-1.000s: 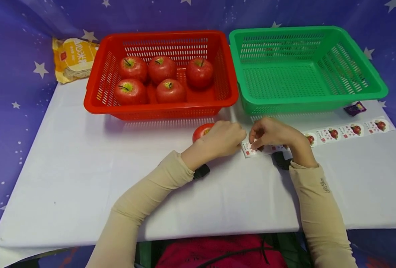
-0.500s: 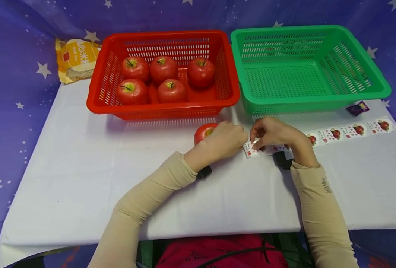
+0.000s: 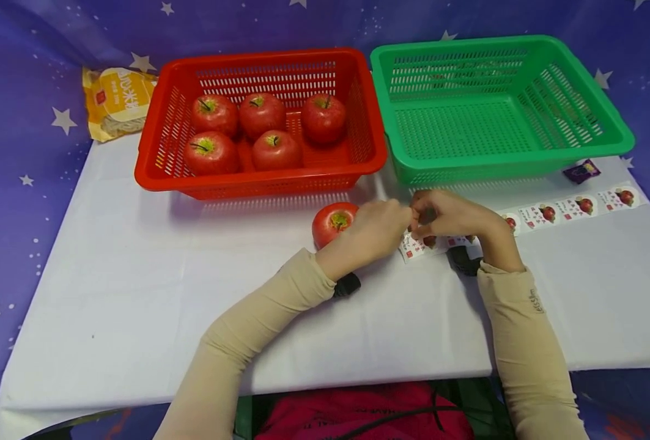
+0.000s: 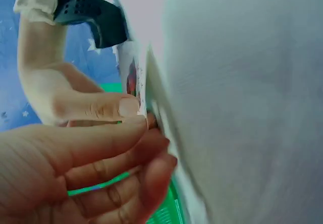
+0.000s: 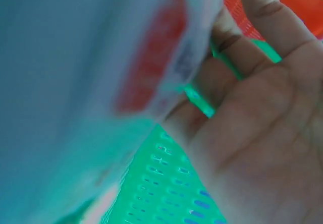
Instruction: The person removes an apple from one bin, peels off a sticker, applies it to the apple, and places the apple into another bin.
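Observation:
A strip of white stickers [image 3: 573,209] printed with red apples runs across the right half of the table. My left hand [image 3: 374,232] pinches at the strip's left end; in the left wrist view its thumb and fingers meet at the edge of a sticker [image 4: 132,77]. Right beside it, my right hand [image 3: 457,214] bends over the strip and grips the same end between thumb and fingers. Blurred and close, part of the strip [image 5: 151,57] fills the right wrist view. A red apple [image 3: 330,227] sits on the table behind my left hand, partly covered by it.
Behind stand a red basket [image 3: 280,179] with several apples [image 3: 211,153] and a green basket [image 3: 512,164] to its right. A yellow food packet [image 3: 120,101] lies at the back left. Near the green basket's front right corner is a small purple wrapper [image 3: 581,172].
My left hand has moved slightly right, up against the right hand, uncovering more of the apple. The strip's left end now shows lifted between the fingers. Baskets appear shifted slightly with the view.

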Demonstrator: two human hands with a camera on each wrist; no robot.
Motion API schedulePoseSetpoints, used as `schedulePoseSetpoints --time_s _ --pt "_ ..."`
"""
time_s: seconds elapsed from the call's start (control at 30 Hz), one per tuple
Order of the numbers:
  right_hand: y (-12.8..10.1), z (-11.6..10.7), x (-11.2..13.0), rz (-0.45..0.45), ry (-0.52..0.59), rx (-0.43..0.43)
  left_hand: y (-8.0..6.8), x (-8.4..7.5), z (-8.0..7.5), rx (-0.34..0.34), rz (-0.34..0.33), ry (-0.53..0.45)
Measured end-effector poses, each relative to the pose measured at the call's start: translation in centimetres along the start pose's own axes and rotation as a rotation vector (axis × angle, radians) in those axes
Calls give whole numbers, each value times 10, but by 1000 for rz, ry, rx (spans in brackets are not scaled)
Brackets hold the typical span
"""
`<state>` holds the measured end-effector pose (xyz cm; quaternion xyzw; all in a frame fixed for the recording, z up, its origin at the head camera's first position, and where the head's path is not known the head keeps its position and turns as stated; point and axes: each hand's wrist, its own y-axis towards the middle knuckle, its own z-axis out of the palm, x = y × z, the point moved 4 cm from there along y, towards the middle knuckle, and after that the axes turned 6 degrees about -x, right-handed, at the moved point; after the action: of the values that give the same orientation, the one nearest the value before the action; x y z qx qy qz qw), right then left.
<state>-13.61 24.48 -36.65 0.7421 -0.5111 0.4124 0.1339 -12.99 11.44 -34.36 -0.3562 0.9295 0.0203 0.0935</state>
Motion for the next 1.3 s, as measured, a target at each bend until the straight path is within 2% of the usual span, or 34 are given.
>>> schedulePoseSetpoints --time_s 0.1,0.23,0.4,0.53,0.73,0.9,0.97,1.07,1.2,1.3 --pt "-1 -2 3 -3 60 2 1 10 -5 42 -41 -194" --pt "-5 -8 14 -69 73 -100 1 28 -16 83 -53 -429" --pt "-6 -10 28 -181 28 -242 5 40 -23 137 -17 -530" --pt "-2 -7 31 -245 -21 -327 7 42 -22 161 -5 -533" --pt "0 -3 36 -420 -37 -442 5 47 -21 149 -26 -521" --pt "1 1 38 -493 -84 -481 5 49 -19 200 -44 -511" --pt "2 1 39 -500 -81 -483 5 49 -18 222 -60 -508" --pt "1 1 39 -493 -57 -468 5 49 -17 218 -84 -501" --pt "-4 -1 42 -467 37 -379 5 50 -18 181 -143 -476" --pt "-9 -4 44 -457 117 -300 4 51 -17 170 -191 -411"
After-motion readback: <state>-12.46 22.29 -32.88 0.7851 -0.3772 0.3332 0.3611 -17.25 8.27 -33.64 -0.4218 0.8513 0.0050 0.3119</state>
